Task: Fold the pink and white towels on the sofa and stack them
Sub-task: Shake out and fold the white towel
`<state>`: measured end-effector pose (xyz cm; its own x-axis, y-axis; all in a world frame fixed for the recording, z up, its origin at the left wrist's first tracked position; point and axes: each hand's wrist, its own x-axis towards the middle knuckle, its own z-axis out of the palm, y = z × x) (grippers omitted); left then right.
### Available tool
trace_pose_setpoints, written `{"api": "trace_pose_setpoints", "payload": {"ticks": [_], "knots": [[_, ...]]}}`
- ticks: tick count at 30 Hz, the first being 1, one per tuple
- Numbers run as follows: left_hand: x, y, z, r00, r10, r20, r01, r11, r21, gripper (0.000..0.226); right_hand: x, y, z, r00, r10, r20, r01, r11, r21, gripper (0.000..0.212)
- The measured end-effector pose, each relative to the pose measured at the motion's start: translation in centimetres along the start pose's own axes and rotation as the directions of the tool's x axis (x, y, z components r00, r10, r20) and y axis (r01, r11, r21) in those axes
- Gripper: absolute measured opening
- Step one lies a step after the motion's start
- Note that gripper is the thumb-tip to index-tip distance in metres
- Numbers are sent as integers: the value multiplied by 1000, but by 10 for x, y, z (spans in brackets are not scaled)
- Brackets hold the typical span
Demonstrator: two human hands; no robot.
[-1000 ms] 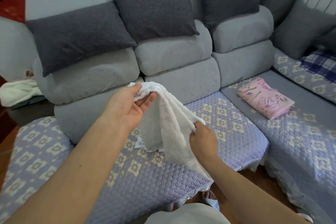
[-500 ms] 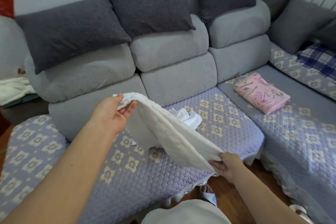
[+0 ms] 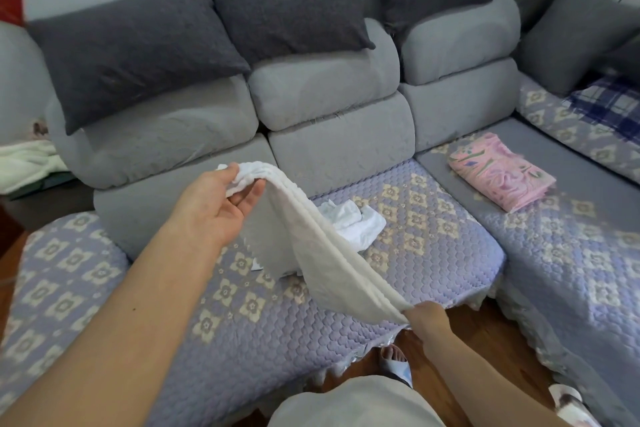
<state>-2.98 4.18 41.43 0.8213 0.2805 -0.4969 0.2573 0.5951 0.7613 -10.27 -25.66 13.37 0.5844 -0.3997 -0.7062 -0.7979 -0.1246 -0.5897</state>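
While the left hand [image 3: 221,204] pinched one bunched end of the white towel [image 3: 322,253], the right hand [image 3: 427,317] gripped the other end at five o'clock from it, so the cloth sloped taut between them above the sofa [image 3: 433,239]. A crumpled white cloth [image 3: 353,224] lay on the seat behind it, and the folded pink towel [image 3: 498,175] rested well apart at two o'clock.

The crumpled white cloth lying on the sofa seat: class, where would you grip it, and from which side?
Probably pinch the crumpled white cloth at its flat right-hand corner, coming from above and the right. That corner lies spread on the quilted seat cover; the held white towel hides its left side.
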Motion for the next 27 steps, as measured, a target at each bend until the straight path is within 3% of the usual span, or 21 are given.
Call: {"api": "trace_pose_setpoints", "payload": {"ticks": [2,5,7,9,11,13,14,17,18,20,22,24,25,27], "knots": [[0,1,1,1000,-3,0,3,1000,-7,5,-1,5,8,982,133,137,-166,949,268,16],[0,3,0,1000,-4,6,4,1000,-10,5,-6,9,16,879,191,436,-435,693,575,19],[1,6,-5,1000,3,-3,-3,1000,-9,6,-4,11,20,876,175,450,-450,631,632,25],[5,11,-13,1000,11,-16,-11,1000,-7,7,-1,11,25,921,162,355,-363,688,629,25],[11,14,-23,999,7,-39,-7,1000,-12,6,-4,9,26,985,78,154,-146,853,502,15],[17,13,-33,998,-12,-66,11,1000,-24,5,-10,9,21,979,-187,-78,198,966,166,11],[19,12,-37,997,-20,-76,18,999,-29,6,-11,11,19,919,-371,-133,369,929,-44,14],[25,6,-44,994,-28,-106,23,999,-48,8,-6,26,14,651,-759,-3,665,573,-479,33],[27,5,-45,993,-28,-116,22,998,-54,8,-2,32,12,596,-800,65,697,476,-537,39],[31,5,-49,991,-28,-130,20,998,-60,8,1,36,7,583,-789,195,705,371,-604,47],[34,3,-51,990,-25,-137,18,999,-51,9,1,33,5,649,-676,349,682,314,-660,53],[35,-2,-51,990,-36,-138,32,999,-31,10,0,28,6,699,-581,417,634,236,-736,63],[34,-4,-50,989,-43,-139,40,999,-26,10,-2,25,7,745,-525,411,596,249,-763,65],[34,-8,-51,989,-50,-141,47,998,-30,10,-2,16,8,813,-498,302,526,403,-749,49]]}}
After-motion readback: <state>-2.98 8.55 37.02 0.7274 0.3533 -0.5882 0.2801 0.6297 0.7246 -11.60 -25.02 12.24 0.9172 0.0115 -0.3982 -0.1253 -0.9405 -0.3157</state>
